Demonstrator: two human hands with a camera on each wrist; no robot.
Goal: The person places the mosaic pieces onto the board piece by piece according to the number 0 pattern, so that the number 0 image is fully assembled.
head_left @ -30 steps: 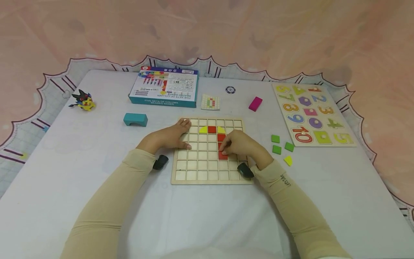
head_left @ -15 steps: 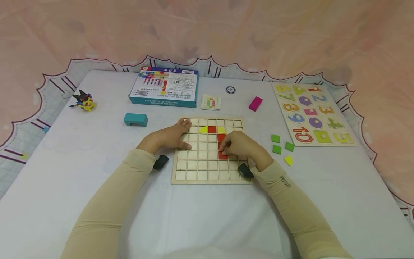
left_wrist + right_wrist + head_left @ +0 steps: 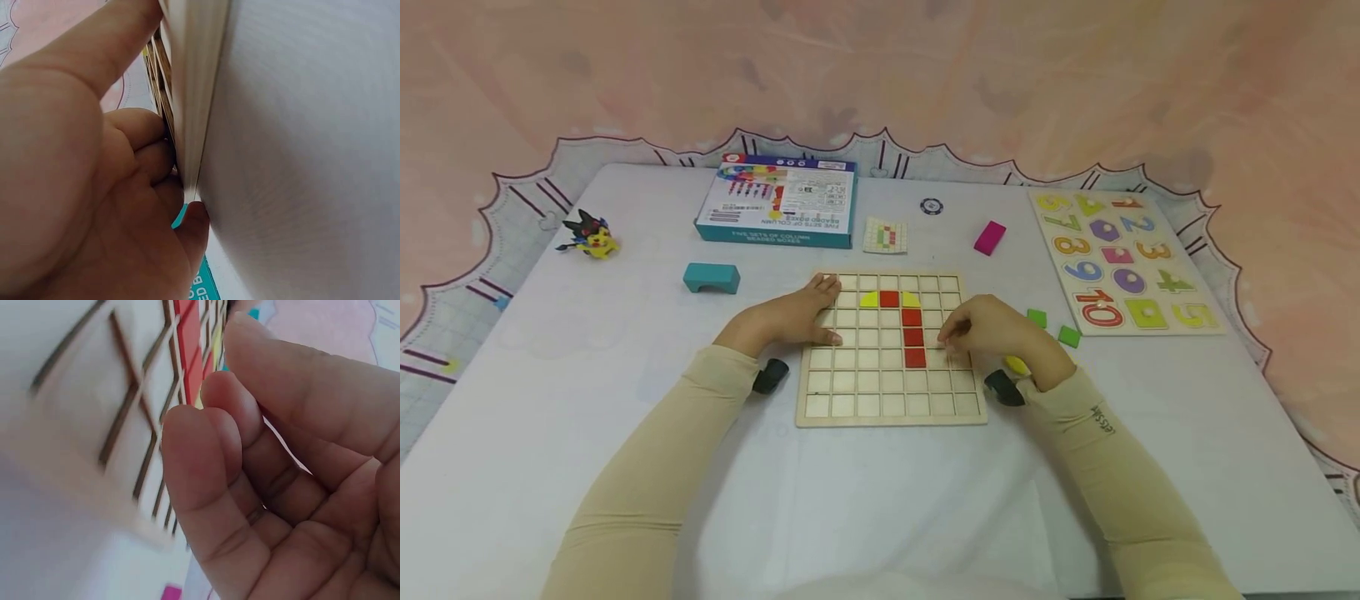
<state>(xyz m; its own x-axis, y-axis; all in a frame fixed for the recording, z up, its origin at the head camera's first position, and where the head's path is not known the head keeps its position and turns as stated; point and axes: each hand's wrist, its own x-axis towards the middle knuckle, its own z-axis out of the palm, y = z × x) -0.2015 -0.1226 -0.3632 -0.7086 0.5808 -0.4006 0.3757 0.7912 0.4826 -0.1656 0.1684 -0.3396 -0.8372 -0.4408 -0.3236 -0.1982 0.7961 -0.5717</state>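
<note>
A wooden grid board (image 3: 891,427) lies in front of me in the head view. Three red square tiles (image 3: 913,337) form a column in it. Above them a red tile (image 3: 889,299) sits between two yellow quarter-round tiles (image 3: 868,300). My left hand (image 3: 790,318) rests over the board's left edge, thumb and fingertips on the grid; the left wrist view shows its fingers (image 3: 140,128) against the rim. Over the right columns hovers my right hand (image 3: 988,329), fingers loosely bent; the right wrist view shows nothing between thumb and fingertips (image 3: 190,447).
Green tiles (image 3: 1069,336) and a yellow tile (image 3: 1017,365) lie by the right wrist. A number puzzle (image 3: 1138,312) is farther right. Behind the board are a box (image 3: 775,204), a pattern card (image 3: 885,236), a chip (image 3: 932,206) and a magenta block (image 3: 990,237). A teal arch block (image 3: 711,277) stands left.
My right hand has left the lowest red tile and moved right, toward the board's right edge. That tile now shows fully in its cell. The left hand stays in place.
</note>
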